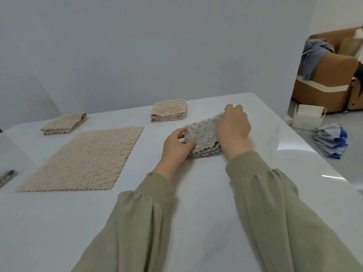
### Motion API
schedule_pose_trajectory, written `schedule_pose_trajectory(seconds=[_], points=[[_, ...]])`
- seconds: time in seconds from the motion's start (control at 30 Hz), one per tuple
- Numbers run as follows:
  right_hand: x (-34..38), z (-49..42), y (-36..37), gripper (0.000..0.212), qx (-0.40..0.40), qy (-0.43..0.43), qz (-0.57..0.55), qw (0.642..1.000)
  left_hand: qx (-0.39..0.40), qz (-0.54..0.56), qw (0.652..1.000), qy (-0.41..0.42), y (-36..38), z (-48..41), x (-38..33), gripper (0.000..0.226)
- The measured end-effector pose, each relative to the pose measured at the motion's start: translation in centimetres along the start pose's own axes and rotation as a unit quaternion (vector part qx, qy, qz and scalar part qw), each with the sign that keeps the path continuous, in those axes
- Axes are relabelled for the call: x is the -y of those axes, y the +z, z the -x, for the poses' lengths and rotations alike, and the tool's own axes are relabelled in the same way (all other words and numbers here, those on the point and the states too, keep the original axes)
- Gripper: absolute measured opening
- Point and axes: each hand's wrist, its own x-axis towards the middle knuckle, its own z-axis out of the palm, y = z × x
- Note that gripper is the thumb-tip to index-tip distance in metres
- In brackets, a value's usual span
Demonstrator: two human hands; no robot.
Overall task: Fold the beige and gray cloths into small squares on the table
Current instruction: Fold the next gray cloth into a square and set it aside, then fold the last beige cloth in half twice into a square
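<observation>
A gray textured cloth [203, 137], folded into a small stack of layers, lies on the white table [196, 193] right of centre. My left hand [175, 145] pinches its near left corner, thumb on top. My right hand [232, 124] covers the right side, fingers curled over the far edge. A flat unfolded beige cloth [84, 160] is spread out to the left. Two folded beige squares sit farther back, one at the left [63, 124] and one in the middle [169, 110].
A bit of another gray cloth [6, 177] shows at the left edge. The table's right edge runs close to my right arm. Beyond it on the floor lie a folded umbrella [330, 141], a white box [307, 115] and a brown sofa [330, 75].
</observation>
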Motion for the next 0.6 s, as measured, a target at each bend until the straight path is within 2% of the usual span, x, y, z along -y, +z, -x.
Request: schedule_pose_trajectory(seconds=[0.07,0.1,0.17,0.23,0.33,0.47,0.6], points=[[0.3,-0.4,-0.4,0.044,0.023,0.0,0.105,0.994,-0.001,0.003,1.0,0.008,-0.3,0.0,0.3,0.048],[0.8,-0.4,-0.4,0.048,0.034,-0.011,0.123,0.992,-0.014,-0.013,1.0,0.018,-0.9,0.0,0.6,0.044],[2.3,0.1,0.1,0.05,0.054,-0.068,0.105,0.991,-0.054,-0.095,0.993,0.042,-2.7,-0.1,1.7,0.037],[4.1,1.7,1.6,0.047,0.067,-0.154,0.078,0.983,-0.079,-0.217,0.97,0.072,-4.5,-0.3,3.2,0.034],[5.6,4.7,4.7,0.049,0.112,-0.217,0.116,0.963,-0.04,-0.33,0.937,0.105,-6.4,-0.8,5.0,0.032],[4.9,4.2,5.8,0.051,0.143,-0.196,0.205,0.948,0.063,-0.343,0.928,0.127,-6.4,-0.5,5.3,0.036],[3.4,3.1,4.8,0.052,0.128,-0.161,0.238,0.949,0.075,-0.337,0.929,0.132,-6.0,-0.1,4.9,0.039]])
